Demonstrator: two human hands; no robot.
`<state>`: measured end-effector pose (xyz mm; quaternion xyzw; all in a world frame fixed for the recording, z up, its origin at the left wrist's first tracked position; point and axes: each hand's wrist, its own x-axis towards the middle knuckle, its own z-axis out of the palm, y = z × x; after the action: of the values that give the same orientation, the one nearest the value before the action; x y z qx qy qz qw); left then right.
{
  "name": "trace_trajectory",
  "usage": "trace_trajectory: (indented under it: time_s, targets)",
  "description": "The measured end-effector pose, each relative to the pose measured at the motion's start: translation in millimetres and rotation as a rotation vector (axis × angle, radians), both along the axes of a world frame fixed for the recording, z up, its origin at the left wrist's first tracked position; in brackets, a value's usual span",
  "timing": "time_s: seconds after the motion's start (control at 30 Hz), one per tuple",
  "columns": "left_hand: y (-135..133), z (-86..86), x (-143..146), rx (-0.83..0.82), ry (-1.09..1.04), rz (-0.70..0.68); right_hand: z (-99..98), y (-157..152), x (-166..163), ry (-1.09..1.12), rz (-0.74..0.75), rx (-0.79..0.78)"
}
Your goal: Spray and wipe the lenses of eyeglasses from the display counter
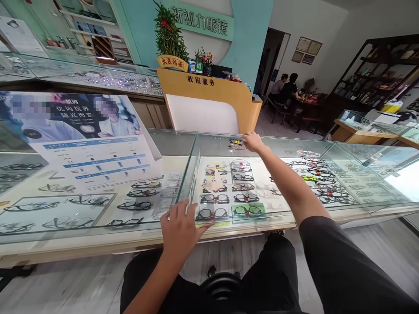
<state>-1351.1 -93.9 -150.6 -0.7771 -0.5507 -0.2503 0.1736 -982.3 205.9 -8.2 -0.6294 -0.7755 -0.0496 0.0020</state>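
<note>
My right hand (252, 141) reaches to the far side of the glass display counter (163, 224), its fingers closed at the side of a dark-framed pair of eyeglasses (236, 142). A reflection of that pair shows just below it. Near the front edge, my left hand (180, 226) rests on the glass with its fingers spread, by the upright glass divider (190, 168). Between the hands, several pairs of eyeglasses (214, 199) lie in columns, one pair on a green card (260, 210). A crumpled beige cloth (214, 182) covers part of the left column.
A large printed sign (108, 161) stands on the counter at left. More eyeglass frames (327, 172) lie to the right. Behind is a cashier desk (247, 109) with a plant (166, 35). Two people (286, 92) sit at a table in the background.
</note>
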Motion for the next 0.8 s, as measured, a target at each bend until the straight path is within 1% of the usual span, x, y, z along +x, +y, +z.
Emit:
trace_trajectory:
  time_s: [0.07,0.13,0.2,0.3,0.37,0.47,0.57,0.7,0.8]
  targets:
    - [0.3,0.4,-0.3,0.007,0.012,-0.001,15.2,-15.1,26.0,0.014,0.013,0.003]
    - [0.5,1.6,1.1,0.009,0.001,0.005,28.4,-36.4,62.3,0.014,0.015,-0.030]
    - [0.4,3.7,3.6,0.002,-0.039,0.008,36.7,-62.8,102.0,0.009,0.006,-0.086]
    - [0.1,7.7,7.1,-0.038,-0.086,0.013,37.2,-103.5,150.6,-0.002,-0.023,-0.184]
    - [-0.2,9.9,8.3,-0.073,-0.079,0.019,30.7,-124.3,169.6,-0.002,-0.037,-0.233]
    - [-0.4,11.5,8.4,-0.102,-0.056,0.028,16.9,-139.8,179.1,0.014,-0.039,-0.263]
    - [-0.3,11.4,7.9,-0.107,-0.062,0.028,6.6,-140.2,176.2,0.032,-0.032,-0.255]
    - [-0.4,10.6,7.7,-0.110,-0.085,0.025,2.7,-132.5,170.0,0.041,-0.034,-0.254]
    - [-0.7,10.0,7.9,-0.122,-0.102,0.024,2.8,-126.8,167.7,0.033,-0.064,-0.247]
